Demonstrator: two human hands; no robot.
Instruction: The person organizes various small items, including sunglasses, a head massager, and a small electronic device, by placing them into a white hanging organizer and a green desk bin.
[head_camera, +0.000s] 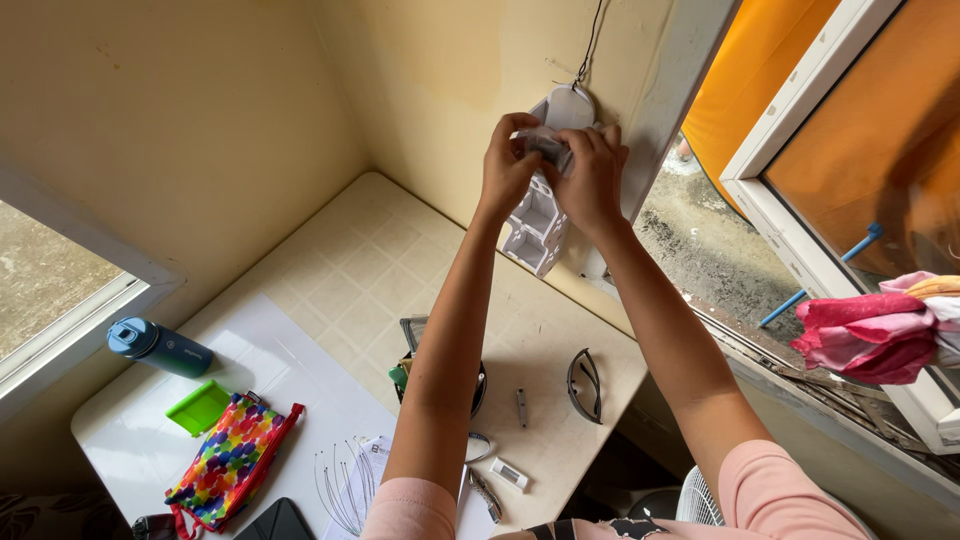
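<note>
A: Showing both hands raised to the cream wall above the worktop: which way does the work lie?

B: Up and ahead. The left hand (507, 165) and right hand (590, 180) sit close together, thumbs and fingers pinched on a small grey rectangular part (545, 148). That part lies against a white plastic wall fixture with open square cells (538, 222).

A: Its long axis?

B: Roughly vertical on the wall, tilted slightly, rounded end up beneath a thin dark cord (592, 40), cells running down below the hands. The grey part lies across it, level between the two thumbs.

A: Which hand is nearer?

B: Neither, clearly; both touch it, left from the left side, right from the right. How firmly each clamps cannot be told.

A: Below?

B: On the pale tiled worktop (350, 260): dark safety glasses (585, 385), a blue-lidded bottle (160, 347), a green plastic tray (200, 407) and a rainbow-patterned fabric pouch (228, 460), all well apart from the hands.
</note>
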